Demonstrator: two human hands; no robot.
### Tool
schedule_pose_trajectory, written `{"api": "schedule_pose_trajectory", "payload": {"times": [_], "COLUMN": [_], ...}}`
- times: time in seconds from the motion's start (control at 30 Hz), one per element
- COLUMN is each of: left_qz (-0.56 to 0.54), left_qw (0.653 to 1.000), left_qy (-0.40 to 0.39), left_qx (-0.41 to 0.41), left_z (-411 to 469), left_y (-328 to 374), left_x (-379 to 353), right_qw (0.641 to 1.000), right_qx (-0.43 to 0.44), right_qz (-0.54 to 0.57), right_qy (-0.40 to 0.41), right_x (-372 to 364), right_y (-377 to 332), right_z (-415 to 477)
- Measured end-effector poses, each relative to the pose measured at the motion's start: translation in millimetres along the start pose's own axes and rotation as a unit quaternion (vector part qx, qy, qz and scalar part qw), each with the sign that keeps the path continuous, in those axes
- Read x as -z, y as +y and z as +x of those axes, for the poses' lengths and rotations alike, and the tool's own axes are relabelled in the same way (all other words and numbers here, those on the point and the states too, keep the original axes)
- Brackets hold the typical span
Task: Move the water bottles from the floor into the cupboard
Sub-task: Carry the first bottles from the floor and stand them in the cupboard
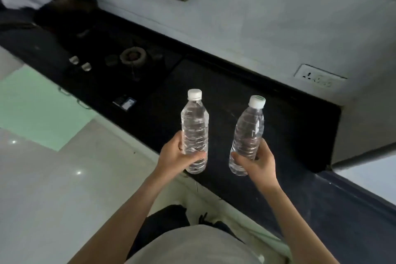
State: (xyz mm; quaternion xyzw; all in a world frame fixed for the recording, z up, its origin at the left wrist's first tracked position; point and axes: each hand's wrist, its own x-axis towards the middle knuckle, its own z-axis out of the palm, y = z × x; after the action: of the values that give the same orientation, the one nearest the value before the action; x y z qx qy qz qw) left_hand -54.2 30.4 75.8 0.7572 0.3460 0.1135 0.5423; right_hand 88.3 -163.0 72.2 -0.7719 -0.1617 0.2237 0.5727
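2 clear water bottles, each capped in white, are off the floor and held in the air over a black countertop (278,126). The left bottle (195,128) stands close to upright, cap up. The right bottle (247,135) leans, its cap tipped to the right.

The left hand (177,156) has its fingers curled round the lower part of its bottle. The right hand (258,163) clasps the lower part of the other in the same way. Each bottle's long axis runs up and away from the fingers, so the base sits just below the grip and the cap end leads. The 2 bottles are near each other but not touching, and neither hand looks clearly nearer the wall.

Further left along the counter sits a gas burner (132,55), with a small dark packet (124,103) near the counter's edge. A wall socket (319,77) is set in the pale wall to the right, and a glossy pale floor (53,178) fills the left of the view.

No open cupboard can be made out. A pale panel at the right edge may be a door, though that cannot be told.

This looks like the carrying stage, with both bottles lifted and neither stowed. With both hands full, any closed door would likely need 1 bottle set down first — and each should probably go in base first.
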Motion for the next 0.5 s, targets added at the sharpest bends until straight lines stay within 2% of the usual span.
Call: {"api": "schedule_pose_trajectory", "payload": {"times": [0.13, 0.23, 0.33, 0.5], "left_qz": [-0.023, 0.004, -0.052, -0.109], "left_qw": [0.995, 0.986, 0.965, 0.924], "left_qy": [0.054, 0.087, 0.151, 0.250], "left_qx": [0.079, 0.144, 0.207, 0.267], "left_z": [-40, -73, -111, -176], "left_y": [-34, -63, -98, -146], "left_x": [32, 58, 85, 153], "right_qw": [0.997, 0.988, 0.970, 0.947], "right_qx": [-0.017, -0.052, -0.097, -0.054], "right_qz": [-0.031, -0.037, -0.053, -0.102], "right_qy": [-0.073, -0.144, -0.217, -0.299], "right_x": [-47, -90, -140, -243], "right_y": [6, 10, 10, -11], "right_z": [-10, -23, -41, -81]}}
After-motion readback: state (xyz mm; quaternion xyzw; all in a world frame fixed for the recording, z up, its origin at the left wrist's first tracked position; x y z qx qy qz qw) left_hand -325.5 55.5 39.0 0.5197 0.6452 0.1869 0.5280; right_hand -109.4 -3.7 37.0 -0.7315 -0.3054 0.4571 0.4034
